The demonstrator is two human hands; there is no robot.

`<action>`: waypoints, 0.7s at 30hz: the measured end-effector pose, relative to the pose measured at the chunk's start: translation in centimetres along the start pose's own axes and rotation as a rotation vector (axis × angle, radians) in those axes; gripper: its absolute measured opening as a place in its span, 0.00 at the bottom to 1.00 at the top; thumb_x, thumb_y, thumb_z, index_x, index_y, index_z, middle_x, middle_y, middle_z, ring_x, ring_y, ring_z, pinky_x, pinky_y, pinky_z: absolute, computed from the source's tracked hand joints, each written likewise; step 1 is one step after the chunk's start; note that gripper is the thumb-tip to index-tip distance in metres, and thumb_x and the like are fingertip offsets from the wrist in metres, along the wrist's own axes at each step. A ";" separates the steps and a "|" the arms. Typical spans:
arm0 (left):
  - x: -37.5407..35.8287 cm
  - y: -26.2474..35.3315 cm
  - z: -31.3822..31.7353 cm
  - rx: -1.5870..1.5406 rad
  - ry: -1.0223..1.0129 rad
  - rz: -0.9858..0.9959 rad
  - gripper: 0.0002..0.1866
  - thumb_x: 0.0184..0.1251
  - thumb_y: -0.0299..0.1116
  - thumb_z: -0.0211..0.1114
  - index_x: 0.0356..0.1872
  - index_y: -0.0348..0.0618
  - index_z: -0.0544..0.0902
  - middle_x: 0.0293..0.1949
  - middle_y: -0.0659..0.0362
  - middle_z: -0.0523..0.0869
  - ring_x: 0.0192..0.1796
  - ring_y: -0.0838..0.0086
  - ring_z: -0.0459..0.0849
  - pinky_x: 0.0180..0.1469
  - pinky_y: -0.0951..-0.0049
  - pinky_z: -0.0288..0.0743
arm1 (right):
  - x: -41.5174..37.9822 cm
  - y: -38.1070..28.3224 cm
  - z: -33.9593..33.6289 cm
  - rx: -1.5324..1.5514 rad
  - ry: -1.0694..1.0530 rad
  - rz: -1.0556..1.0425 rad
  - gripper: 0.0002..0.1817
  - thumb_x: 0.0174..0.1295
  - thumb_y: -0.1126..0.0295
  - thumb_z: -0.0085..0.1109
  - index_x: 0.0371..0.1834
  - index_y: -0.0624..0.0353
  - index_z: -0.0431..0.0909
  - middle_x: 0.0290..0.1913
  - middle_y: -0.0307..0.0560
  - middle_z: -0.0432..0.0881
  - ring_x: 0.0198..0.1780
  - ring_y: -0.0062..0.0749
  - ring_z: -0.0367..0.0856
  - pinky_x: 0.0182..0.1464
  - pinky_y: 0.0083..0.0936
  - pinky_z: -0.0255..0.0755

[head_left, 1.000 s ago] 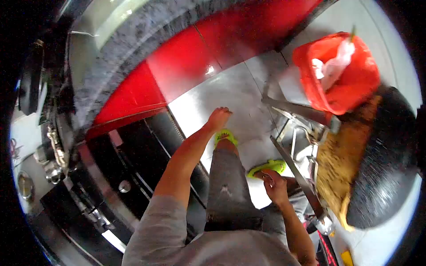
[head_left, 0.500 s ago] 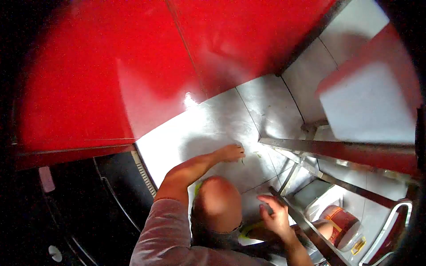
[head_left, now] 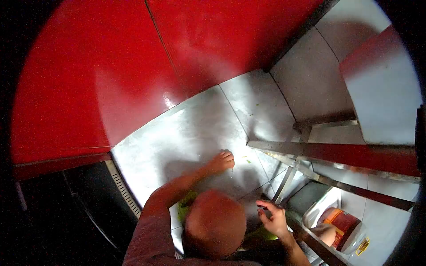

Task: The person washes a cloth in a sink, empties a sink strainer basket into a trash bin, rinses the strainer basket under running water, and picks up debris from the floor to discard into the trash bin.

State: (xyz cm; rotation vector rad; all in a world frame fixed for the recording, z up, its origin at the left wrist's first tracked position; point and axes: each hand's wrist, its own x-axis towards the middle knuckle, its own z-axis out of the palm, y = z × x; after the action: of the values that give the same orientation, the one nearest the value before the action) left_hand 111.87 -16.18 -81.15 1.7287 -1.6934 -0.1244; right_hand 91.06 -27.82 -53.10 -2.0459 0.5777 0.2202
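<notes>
Low over the pale tiled floor (head_left: 177,133), my left hand (head_left: 222,162) is closed, its fingers pinched together. A thin green scrap (head_left: 232,168) shows just below the fingertips. Small yellow-green bits (head_left: 247,160) lie on the tile to the right of that hand. My right hand (head_left: 274,220) is in the air beside my knee (head_left: 215,224), close to the metal frame (head_left: 301,228). Its thumb and forefinger are apart, with nothing between them.
Red glossy panels (head_left: 133,80) rise in front of me. Metal bars (head_left: 333,148) cross the right side, below a white and red block (head_left: 386,97). Behind the bars is a clear jar with a red label (head_left: 341,226). Dark fronts (head_left: 84,199) stand at left.
My left hand has moved slightly left and down in the view, still low over the floor. The view has shifted a little. My right hand stays in nearly the same pose.
</notes>
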 end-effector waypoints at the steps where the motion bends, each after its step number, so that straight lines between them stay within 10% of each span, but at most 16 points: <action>1: 1.6 1.0 -1.1 0.003 0.014 0.007 0.07 0.46 0.34 0.62 0.25 0.45 0.74 0.36 0.60 0.75 0.43 0.66 0.72 0.44 0.68 0.66 | -0.2 0.2 0.0 -0.035 -0.044 0.144 0.17 0.52 0.78 0.56 0.48 0.54 0.76 0.41 0.49 0.81 0.40 0.34 0.82 0.36 0.24 0.75; 3: 3.7 3.0 -2.2 -0.162 0.244 -0.169 0.06 0.51 0.31 0.61 0.28 0.42 0.75 0.41 0.58 0.75 0.47 0.64 0.72 0.47 0.68 0.67 | -0.2 1.8 1.2 0.074 -0.008 0.089 0.18 0.52 0.77 0.57 0.48 0.54 0.76 0.40 0.49 0.81 0.40 0.34 0.81 0.40 0.25 0.74; 19: 5.3 2.8 1.2 0.137 -0.070 -0.303 0.13 0.57 0.26 0.52 0.44 0.39 0.74 0.36 0.54 0.77 0.44 0.64 0.76 0.49 0.67 0.71 | -0.2 0.1 2.0 0.031 -0.034 0.174 0.17 0.54 0.76 0.58 0.48 0.54 0.76 0.42 0.43 0.82 0.36 0.24 0.80 0.29 0.18 0.72; 21: 5.3 -0.1 1.2 0.208 0.227 -0.327 0.13 0.56 0.26 0.53 0.44 0.41 0.76 0.38 0.52 0.78 0.46 0.60 0.75 0.48 0.66 0.70 | -0.2 0.4 2.0 0.016 -0.023 0.154 0.17 0.54 0.76 0.58 0.48 0.54 0.76 0.41 0.44 0.82 0.36 0.23 0.80 0.29 0.18 0.72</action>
State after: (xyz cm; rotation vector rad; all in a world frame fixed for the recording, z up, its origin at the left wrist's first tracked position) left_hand 112.11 -21.43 -80.01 2.0796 -1.2889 0.1007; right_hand 90.79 -26.18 -54.40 -1.9821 0.7211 0.3286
